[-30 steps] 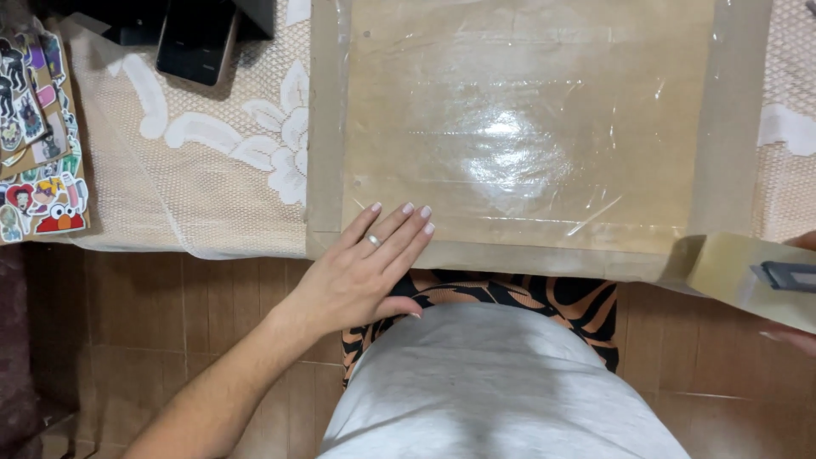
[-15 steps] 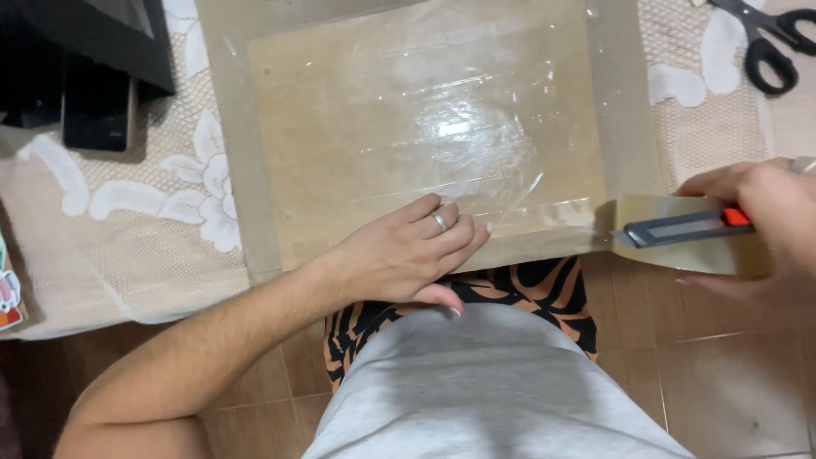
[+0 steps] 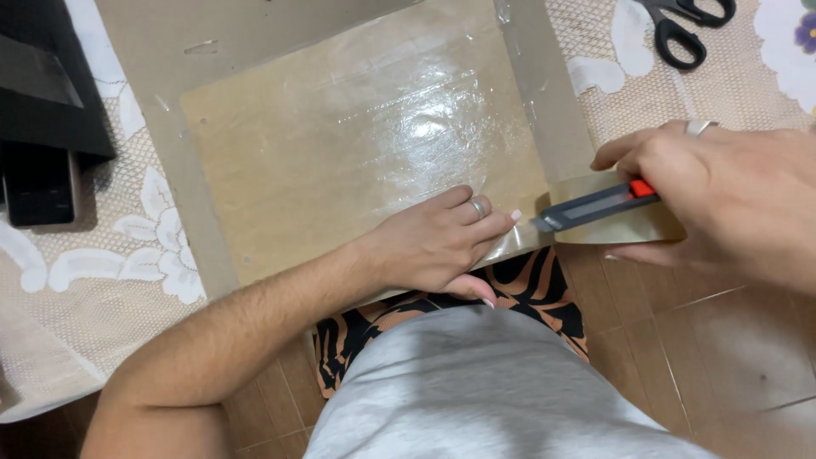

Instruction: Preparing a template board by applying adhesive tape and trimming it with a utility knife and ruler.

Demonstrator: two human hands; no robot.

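1. Head view: left hand lies flat, palm down, fingers together and stretched out, pressing the near edge of the flat brown cardboard sheet covered in glossy clear tape; a ring sits on one finger, and the thumb curls under the sheet's edge.
2. Right hand is closed around a grey utility knife with an orange slider, just right of the cardboard sheet's near right corner; the blade end points left toward the left hand's fingertips, close to them.
3. Under the knife, a strip of translucent brownish packing tape stretches from the sheet's near right corner to the right hand, which pinches its end beneath the knife.
4. Black-handled scissors lie on the white lace tablecloth with flower pattern, beyond the sheet's far right corner.
5. Dark rectangular phone rests on the tablecloth, left of the sheet, well apart.
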